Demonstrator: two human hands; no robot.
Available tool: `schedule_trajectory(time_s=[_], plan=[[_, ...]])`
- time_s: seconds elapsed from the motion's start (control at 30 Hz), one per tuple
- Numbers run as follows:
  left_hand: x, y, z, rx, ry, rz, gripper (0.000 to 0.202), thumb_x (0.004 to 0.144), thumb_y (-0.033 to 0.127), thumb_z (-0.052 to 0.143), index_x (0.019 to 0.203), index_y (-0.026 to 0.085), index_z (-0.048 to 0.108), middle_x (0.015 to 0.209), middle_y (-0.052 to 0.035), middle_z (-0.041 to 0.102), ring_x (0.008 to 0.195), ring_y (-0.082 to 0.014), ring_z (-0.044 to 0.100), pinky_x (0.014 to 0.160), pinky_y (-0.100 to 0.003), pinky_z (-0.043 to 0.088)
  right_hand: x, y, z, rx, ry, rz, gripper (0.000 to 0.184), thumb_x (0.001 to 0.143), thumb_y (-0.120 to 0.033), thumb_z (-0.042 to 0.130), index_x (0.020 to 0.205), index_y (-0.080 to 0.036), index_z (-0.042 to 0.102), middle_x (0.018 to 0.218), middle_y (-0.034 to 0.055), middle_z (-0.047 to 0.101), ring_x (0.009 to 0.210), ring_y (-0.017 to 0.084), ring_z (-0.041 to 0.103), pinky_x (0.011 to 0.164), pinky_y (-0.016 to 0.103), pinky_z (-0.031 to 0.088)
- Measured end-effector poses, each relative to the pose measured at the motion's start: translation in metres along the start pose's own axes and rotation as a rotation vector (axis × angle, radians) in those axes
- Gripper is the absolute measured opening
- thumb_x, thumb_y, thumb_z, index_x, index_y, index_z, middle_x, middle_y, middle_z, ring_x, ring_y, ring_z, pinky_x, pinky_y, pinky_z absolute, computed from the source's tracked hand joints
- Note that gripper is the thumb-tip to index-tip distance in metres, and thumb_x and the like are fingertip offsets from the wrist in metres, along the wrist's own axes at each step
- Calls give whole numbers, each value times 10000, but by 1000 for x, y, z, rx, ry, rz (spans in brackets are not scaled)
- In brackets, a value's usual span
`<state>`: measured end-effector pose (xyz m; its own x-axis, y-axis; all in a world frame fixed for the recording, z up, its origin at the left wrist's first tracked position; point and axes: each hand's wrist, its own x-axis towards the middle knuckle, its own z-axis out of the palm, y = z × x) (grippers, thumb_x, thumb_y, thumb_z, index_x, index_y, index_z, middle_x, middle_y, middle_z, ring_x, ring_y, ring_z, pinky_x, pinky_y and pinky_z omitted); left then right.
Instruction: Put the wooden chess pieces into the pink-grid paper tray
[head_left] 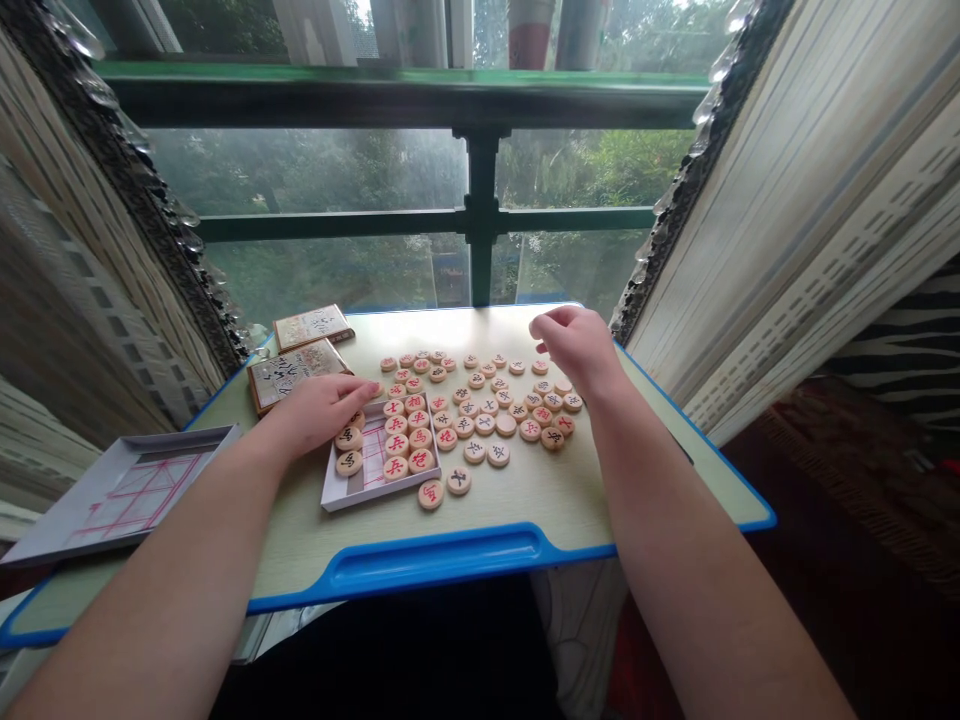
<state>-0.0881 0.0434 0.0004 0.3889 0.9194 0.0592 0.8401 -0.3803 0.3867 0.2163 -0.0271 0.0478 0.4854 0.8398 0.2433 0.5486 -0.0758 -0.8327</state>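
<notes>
My left hand [319, 408] reaches over the far left corner of a shallow white box [386, 490], its fingers pressed together and pointing down to the right. Whatever lies under those fingertips is hidden. Inside the box, round wooden Chinese chess pieces with red characters [396, 445] stand in two columns on the right, and black-marked pieces [349, 463] line the left side. My right hand [574, 345] is curled closed above the far right of the table; I cannot make out what its fingers hold. Loose chess pieces [485, 425] lie scattered between the hands.
The pale table [555, 500] has a blue rim and a front groove [442, 558]. At left lies a white box lid [150, 490] with red lines inside. Two flat printed boxes [315, 325] sit at the far left. Window bars and curtains [787, 200] stand around the table.
</notes>
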Motion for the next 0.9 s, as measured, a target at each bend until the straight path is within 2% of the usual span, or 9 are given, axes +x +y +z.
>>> schedule_trajectory(time_s=[0.37,0.6,0.73,0.83,0.9], plan=[[1,-1,0,-2,27,-17,546,811,608,383,986,236,741,1061,-47,714,999,-267,623,804,-309,468,2,3,4,-107,-50,-56,210,667,-286,549,759,-143,673,714,64,665,671,173,602,576,260,428],[1,-2,1,-11,23,-24,560,797,627,399,1028,237,729,1079,-49,708,999,-263,620,814,-306,464,1,3,8,-185,-69,-71,200,683,-279,543,749,-147,677,702,64,671,656,171,600,576,262,422],[0,-1,0,-27,86,-9,540,808,606,397,1055,244,713,1110,-33,695,1034,-251,603,852,-294,450,-1,1,9,-211,-73,-95,195,686,-286,541,738,-155,676,713,62,675,664,173,602,564,259,409],[-1,0,-3,12,134,11,509,804,587,408,945,218,729,999,-51,714,923,-240,623,790,-300,453,-1,1,10,-233,-90,-97,199,693,-293,534,746,-165,677,724,57,679,657,174,606,554,261,399],[-2,1,-5,27,122,-26,488,777,590,442,848,201,728,875,-61,717,803,-229,624,706,-305,449,-1,2,10,-235,-110,-85,208,702,-299,530,769,-170,679,744,55,684,649,172,610,549,260,397]])
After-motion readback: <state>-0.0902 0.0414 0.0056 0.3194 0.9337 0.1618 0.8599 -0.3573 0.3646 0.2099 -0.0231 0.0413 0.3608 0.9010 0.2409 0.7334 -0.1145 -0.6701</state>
